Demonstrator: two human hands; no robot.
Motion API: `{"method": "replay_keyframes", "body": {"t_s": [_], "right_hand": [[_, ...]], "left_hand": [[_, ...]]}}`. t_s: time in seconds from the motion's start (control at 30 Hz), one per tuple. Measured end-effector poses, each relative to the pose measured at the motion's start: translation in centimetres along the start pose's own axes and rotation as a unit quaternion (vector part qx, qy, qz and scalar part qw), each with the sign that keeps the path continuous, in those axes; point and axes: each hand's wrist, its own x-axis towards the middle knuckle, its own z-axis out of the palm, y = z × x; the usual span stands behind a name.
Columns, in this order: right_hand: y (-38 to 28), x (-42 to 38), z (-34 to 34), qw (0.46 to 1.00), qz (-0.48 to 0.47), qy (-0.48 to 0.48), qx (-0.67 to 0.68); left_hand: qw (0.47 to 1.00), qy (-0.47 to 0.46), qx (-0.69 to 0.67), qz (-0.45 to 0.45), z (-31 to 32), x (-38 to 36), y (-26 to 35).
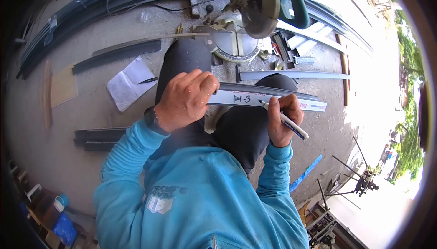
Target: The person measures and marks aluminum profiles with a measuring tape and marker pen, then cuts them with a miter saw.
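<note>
Long dark grey metal profile with white film face (227, 98): held crosswise above the dark-trousered legs (236, 128). Long axis run left to right, right end slightly nearer the body. Whether weight is taken by the legs cannot be told.

Left hand (184, 100): fingers curled down and clamped on the profile near its left end. Thumb contact hidden.

Right hand (284, 117): thumb and fingers closed together on a white marker pen with dark label (292, 126), held on the body side of the profile. Pen axis slanted across the profile's axis: butt to the right and toward the body, black nib (261, 101) pointed left and away, at the film. Nib contact or a slight gap: cannot be told.

Black handwritten characters (241, 99), ending in what is read as "-3", are seen on the film between the two hands, just left of the nib. Red print (311, 105) is seen to the right of the pen hand. Nib and writing are judged more closely reached by the right hand; the profile's left end is governed by the left.
</note>
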Motion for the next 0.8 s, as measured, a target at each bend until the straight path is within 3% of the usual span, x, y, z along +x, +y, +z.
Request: {"method": "replay_keyframes", "body": {"t_s": [0.13,0.8], "right_hand": [[0.7,-0.3,0.1,1.0,-0.006,0.017,-0.001],[2.0,-0.4,-0.8,1.0,0.025,0.0,-0.018]], "left_hand": [[0.998,0.056,0.01,0.018,1.1,-0.6,-0.7],[0.997,0.058,0.05,0.016,1.0,-1.0,-0.5]]}}
